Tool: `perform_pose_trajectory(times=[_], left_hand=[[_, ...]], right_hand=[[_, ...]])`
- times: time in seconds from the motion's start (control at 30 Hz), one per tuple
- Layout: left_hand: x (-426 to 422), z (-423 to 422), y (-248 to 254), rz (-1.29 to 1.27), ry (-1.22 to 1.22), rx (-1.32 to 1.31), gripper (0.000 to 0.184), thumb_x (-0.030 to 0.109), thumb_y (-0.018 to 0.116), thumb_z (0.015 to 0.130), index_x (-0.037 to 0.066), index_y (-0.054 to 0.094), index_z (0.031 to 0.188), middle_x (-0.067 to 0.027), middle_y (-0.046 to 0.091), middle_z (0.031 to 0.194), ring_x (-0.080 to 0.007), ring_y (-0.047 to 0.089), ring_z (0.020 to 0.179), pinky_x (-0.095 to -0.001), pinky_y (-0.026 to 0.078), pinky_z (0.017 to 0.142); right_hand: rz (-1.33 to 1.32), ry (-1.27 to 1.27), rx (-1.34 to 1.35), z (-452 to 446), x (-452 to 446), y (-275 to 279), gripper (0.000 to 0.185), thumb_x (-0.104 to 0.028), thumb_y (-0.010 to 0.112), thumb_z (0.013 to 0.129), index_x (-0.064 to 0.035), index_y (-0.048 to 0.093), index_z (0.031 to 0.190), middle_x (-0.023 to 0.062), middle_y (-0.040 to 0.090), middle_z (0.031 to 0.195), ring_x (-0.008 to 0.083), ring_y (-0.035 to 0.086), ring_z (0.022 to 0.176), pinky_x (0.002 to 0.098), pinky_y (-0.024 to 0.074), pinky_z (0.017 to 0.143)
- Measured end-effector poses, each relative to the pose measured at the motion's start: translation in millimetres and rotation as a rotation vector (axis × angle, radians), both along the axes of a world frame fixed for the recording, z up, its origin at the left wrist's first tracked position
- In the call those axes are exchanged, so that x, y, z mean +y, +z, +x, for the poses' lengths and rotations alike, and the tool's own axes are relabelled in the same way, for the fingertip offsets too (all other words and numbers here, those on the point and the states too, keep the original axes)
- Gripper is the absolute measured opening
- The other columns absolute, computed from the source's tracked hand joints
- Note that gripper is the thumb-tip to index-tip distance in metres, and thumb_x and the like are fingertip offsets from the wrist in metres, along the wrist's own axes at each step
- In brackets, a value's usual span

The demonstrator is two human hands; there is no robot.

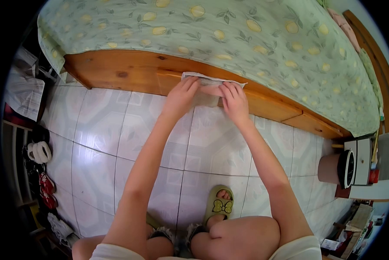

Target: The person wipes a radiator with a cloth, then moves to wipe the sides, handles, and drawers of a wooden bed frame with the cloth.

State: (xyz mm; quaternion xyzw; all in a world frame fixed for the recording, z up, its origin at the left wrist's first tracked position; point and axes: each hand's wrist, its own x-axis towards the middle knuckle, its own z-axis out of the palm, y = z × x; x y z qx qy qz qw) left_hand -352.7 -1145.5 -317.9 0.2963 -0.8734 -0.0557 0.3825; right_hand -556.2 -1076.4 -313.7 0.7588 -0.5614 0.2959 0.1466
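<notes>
In the head view, a thin pale piece with a whitish edge (211, 79), either a cloth or a soft bag, is stretched against the wooden bed side. A pinkish part (211, 90) of it shows between my hands, and its lower part hangs over the wood. My left hand (181, 97) is closed on its left side, fingers curled over the top. My right hand (235, 100) grips it farther right, fingers bent downward. The thumbs are partly hidden. Behind it runs the brown wooden bed side (129, 73) with drawer-like panels.
A lemon-print sheet (229, 30) covers the bed above. Pale tiles (159, 143) make up the floor, where my foot wears a green slipper (218, 203). At right stands a bin (331, 167); at left are red shoes (48, 190) and white slippers (39, 152).
</notes>
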Motion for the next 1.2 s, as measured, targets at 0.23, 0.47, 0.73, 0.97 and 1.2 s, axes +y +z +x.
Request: perform_pose_trajectory(times=[0.23,0.47,0.73,0.97,1.2], left_hand=[[-6,-8,-23,-0.314,0.127,-0.167,0.046,0.007,0.062,0.071,0.006,0.054,0.116,-0.0102,0.05,0.124,-0.0306,0.047,0.115,-0.0392,0.044,0.095],[-18,-9,-59,-0.305,0.147,-0.101,0.034,0.011,0.064,0.069,0.012,0.057,0.103,-0.012,0.042,0.13,-0.034,0.039,0.122,-0.0406,0.041,0.1],[-4,3,-13,-0.013,0.034,0.054,0.029,0.001,0.066,0.066,0.008,0.055,0.092,-0.0102,0.052,0.118,-0.0295,0.049,0.112,-0.0392,0.046,0.091],[4,49,24,1.004,-0.251,0.055,0.021,0.0,0.067,0.073,0.006,0.055,0.089,-0.0046,0.061,0.085,-0.0144,0.056,0.08,-0.0293,0.045,0.073],[2,68,20,1.315,-0.326,0.294,0.022,0.015,0.071,0.078,0.004,0.056,0.089,0.0018,0.057,0.079,-0.0074,0.049,0.074,-0.0227,0.041,0.067]], right_hand=[[-0.05,-0.042,0.139,8,-12,-7,0.047,-0.002,0.061,0.071,-0.008,0.057,0.117,0.0078,0.056,0.114,0.0264,0.051,0.105,0.0388,0.0419,0.09],[-0.071,0.033,0.076,-3,-14,-8,0.037,-0.002,0.062,0.071,-0.006,0.06,0.107,0.0083,0.059,0.11,0.026,0.055,0.102,0.0387,0.0441,0.087],[0.0,0.091,-0.067,-7,-5,7,0.032,0.001,0.062,0.071,-0.0059,0.063,0.103,0.0078,0.059,0.106,0.0261,0.057,0.099,0.036,0.0476,0.08],[0.189,0.109,-0.293,4,15,31,0.02,0.001,0.059,0.079,-0.0045,0.063,0.097,0.0098,0.059,0.094,0.026,0.06,0.082,0.035,0.048,0.069],[0.555,0.09,-0.597,15,9,47,0.011,-0.007,0.056,0.087,-0.0005,0.061,0.094,0.0093,0.061,0.081,0.0185,0.054,0.065,0.024,0.0412,0.057]])
